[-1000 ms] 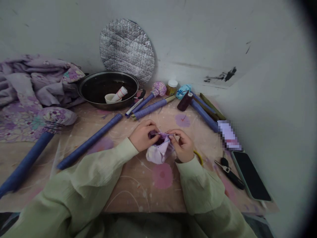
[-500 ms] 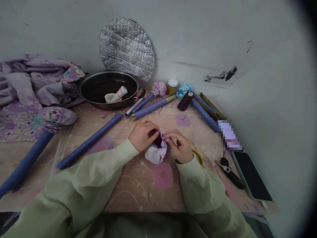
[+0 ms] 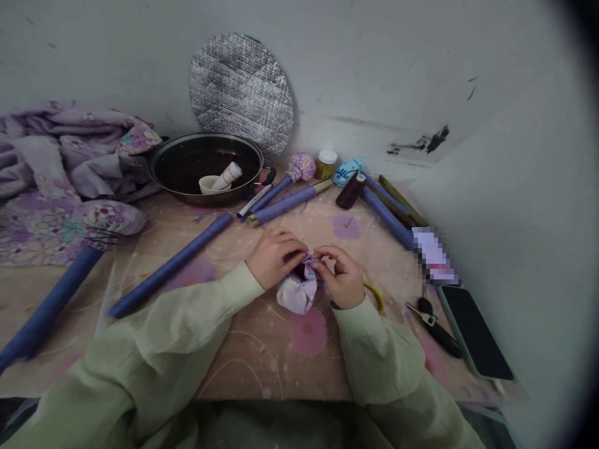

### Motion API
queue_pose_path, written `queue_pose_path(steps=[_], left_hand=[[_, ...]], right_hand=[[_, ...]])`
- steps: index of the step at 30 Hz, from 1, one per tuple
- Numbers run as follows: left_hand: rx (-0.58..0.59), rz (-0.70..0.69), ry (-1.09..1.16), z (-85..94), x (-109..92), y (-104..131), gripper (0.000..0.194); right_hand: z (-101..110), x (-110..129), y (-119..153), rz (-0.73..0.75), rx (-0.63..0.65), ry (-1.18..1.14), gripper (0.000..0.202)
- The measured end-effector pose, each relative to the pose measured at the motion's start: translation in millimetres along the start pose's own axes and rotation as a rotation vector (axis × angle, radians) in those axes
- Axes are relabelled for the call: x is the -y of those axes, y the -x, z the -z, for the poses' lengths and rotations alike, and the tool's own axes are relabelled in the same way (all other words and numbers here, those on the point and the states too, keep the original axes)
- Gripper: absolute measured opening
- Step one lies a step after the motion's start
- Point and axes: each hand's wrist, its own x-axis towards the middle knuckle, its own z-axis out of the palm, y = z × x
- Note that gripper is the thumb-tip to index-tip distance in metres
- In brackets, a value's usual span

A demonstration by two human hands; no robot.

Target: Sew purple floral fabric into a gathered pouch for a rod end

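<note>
A small pouch of purple floral cloth (image 3: 297,294) hangs between my hands over the middle of the table, its gathered rim at the top and a dark opening on its near side. My left hand (image 3: 277,255) pinches the rim from the left, fingers curled. From the right, my right hand (image 3: 340,275) grips the same rim between thumb and forefinger. The two sets of fingertips almost meet. A yellow ring-shaped handle (image 3: 375,295) shows partly behind my right wrist.
Blue-wrapped rods (image 3: 171,265) lie left and behind. A black pan (image 3: 161,163) holds a white cup. Farther back are a jar (image 3: 326,164) and a thread spool (image 3: 350,192). A phone (image 3: 476,330) and keys (image 3: 435,324) lie right; floral cloth (image 3: 37,212) is piled left.
My left hand has shifted slightly right, closer to my right hand. The pouch's rim is bunched tighter and its body has moved slightly right and nearer.
</note>
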Motion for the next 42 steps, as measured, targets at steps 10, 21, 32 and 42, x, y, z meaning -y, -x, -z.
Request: queue_pose_path(steps=[10,21,32,42], left_hand=[[0.052,0.000,0.084,-0.2,-2.5,-0.9,0.021],[0.104,0.115,0.206,5.1,-4.5,-2.1,0.025],[0.140,-0.057,0.077,24.9,-11.6,-6.5,0.022],[0.207,-0.114,-0.253,14.0,-14.0,0.2,0.022]], right_hand=[[-4.7,-2.0,1.0,-0.126,-0.122,-0.102,0.012],[-2.6,-2.5,-1.8,-0.021,0.039,-0.034,0.019],[-1.4,-4.5,-0.4,-0.072,-0.222,-0.053,0.010],[-5.7,-3.0,3.3,-0.081,-0.304,-0.055,0.009]])
